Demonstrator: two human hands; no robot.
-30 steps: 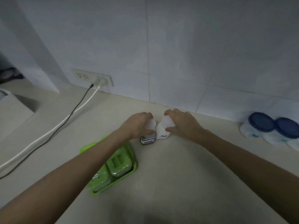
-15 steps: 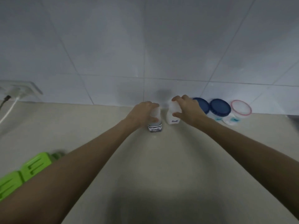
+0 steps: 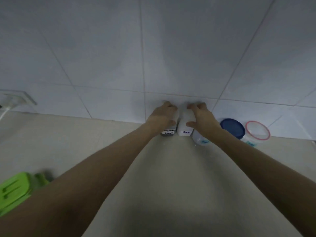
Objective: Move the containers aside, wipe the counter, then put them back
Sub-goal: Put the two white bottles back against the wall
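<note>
Two small white bottles stand side by side against the tiled wall on the beige counter (image 3: 171,177). My left hand (image 3: 163,116) is shut on the dark-labelled seasoning bottle (image 3: 169,131). My right hand (image 3: 201,115) grips the salt bottle (image 3: 184,127), labelled "Salt". Just right of them sit three round tubs: one (image 3: 201,140) partly hidden under my right wrist, a blue-lidded tub (image 3: 232,128), and a red-rimmed clear-lidded tub (image 3: 257,131).
A green plastic tray (image 3: 14,190) lies at the counter's left front, partly behind my left forearm. A wall socket (image 3: 17,98) with a plug and white cable sits at the far left. The white tiled wall rises directly behind the bottles.
Both hands carried the two bottles to the right and back to the wall, setting them down beside the round tubs. The green tray has slid toward the left edge of view.
</note>
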